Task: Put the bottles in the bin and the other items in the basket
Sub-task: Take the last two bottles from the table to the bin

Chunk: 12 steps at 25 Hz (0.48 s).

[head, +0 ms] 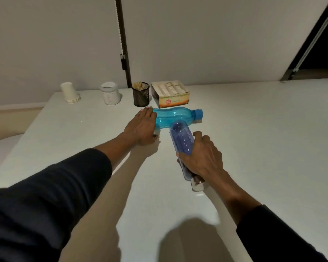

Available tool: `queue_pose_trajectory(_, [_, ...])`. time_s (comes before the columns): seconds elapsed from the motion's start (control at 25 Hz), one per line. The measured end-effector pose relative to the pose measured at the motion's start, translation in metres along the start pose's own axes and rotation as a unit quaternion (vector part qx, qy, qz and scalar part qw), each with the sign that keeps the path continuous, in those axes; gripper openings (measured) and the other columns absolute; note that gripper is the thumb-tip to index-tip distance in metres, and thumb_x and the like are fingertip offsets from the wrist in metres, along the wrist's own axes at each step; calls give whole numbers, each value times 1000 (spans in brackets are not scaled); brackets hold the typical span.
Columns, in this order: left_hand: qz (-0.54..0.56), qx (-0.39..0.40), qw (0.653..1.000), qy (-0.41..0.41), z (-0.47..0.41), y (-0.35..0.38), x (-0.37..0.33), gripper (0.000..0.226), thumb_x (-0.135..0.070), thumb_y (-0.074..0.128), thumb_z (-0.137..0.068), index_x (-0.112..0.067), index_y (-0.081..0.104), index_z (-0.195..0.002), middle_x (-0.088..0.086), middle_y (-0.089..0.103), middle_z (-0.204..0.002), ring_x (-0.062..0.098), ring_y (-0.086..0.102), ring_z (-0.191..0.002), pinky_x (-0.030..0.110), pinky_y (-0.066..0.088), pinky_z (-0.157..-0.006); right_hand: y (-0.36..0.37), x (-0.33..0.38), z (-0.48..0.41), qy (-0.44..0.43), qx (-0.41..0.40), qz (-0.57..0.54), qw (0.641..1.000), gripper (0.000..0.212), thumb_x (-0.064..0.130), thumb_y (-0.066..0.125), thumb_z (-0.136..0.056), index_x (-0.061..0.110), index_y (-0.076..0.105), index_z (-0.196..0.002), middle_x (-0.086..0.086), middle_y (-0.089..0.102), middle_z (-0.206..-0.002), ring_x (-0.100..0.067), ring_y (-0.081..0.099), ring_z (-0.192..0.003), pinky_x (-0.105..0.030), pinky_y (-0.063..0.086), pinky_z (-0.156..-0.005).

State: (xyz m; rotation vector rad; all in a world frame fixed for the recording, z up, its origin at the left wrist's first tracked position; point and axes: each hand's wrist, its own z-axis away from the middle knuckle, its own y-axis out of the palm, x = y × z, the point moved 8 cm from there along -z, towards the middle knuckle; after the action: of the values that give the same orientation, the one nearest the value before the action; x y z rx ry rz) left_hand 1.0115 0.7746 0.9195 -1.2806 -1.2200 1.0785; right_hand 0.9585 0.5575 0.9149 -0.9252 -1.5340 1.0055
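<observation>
Head view: white table [254,140] fills the frame, bare across its right half and foreground. Left hand [141,127] lies flat, fingers spread on the base of the turquoise bottle [175,116] lying at centre. Right hand [201,156] wraps closed over the purple bottle [181,138] (its white cap points toward the viewer).

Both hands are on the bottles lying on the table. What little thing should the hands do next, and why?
Probably close each hand and lift. The left hand lies flat on the light blue bottle, and the right hand covers the purple bottle. Both bottles lie on the table, and no bin is in view.
</observation>
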Motion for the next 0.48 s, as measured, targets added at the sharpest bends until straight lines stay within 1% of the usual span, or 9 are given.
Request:
queue_pose_trajectory(0.08, [-22, 16, 1000, 4, -25, 4, -4, 96, -49, 80, -90, -11, 28, -161, 16, 31, -168, 33, 29, -157, 45, 28, -129, 4, -4, -5, 0, 21, -21, 1000, 70, 75, 63, -83, 26, 39, -128, 2, 61, -113, -15, 62, -91, -33, 56, -81])
queue_pose_trajectory(0.16, [-28, 18, 999, -4, -46, 7, -8, 95, -49, 84, -85, -12, 34, -156, 14, 43, -157, 31, 42, -144, 44, 39, -122, 7, -12, -7, 0, 40, -35, 999, 72, 76, 62, -83, 26, 39, -129, 3, 61, -113, -16, 64, -92, -35, 58, -85])
queue_pose_trajectory(0.2, [-32, 13, 999, -13, -55, 8, -9, 93, -48, 86, -84, -12, 35, -154, 13, 46, -152, 30, 45, -139, 44, 42, -118, 7, -17, -6, 1, 45, -40, 998, 73, 76, 61, -83, 26, 38, -131, 3, 61, -115, -16, 64, -94, -36, 58, -87])
queue_pose_trajectory(0.28, [-69, 1, 997, -31, -67, 5, -10, 92, -46, 86, -83, -12, 37, -153, 14, 49, -149, 31, 46, -135, 45, 44, -114, 3, -26, -3, -1, 45, -44, 998, 74, 75, 60, -85, 25, 36, -135, 3, 60, -118, -17, 65, -97, -35, 58, -90])
queue_pose_trajectory(0.36, [-113, 4, 993, -40, -75, 4, -12, 93, -54, 83, -82, -14, 39, -153, 16, 50, -147, 32, 46, -134, 46, 44, -112, -3, -34, -1, -4, 37, -45, 998, 75, 74, 58, -86, 24, 34, -138, 2, 59, -121, -17, 65, -100, -35, 58, -91])
queue_pose_trajectory(0.48, [-103, 19, 991, -80, -76, 5, -11, 94, -67, 81, -76, -17, 47, -147, 13, 54, -138, 28, 49, -124, 44, 48, -102, -8, -44, 1, -8, 34, -49, 998, 78, 75, 53, -88, 24, 32, -143, 2, 58, -128, -17, 64, -107, -35, 57, -97])
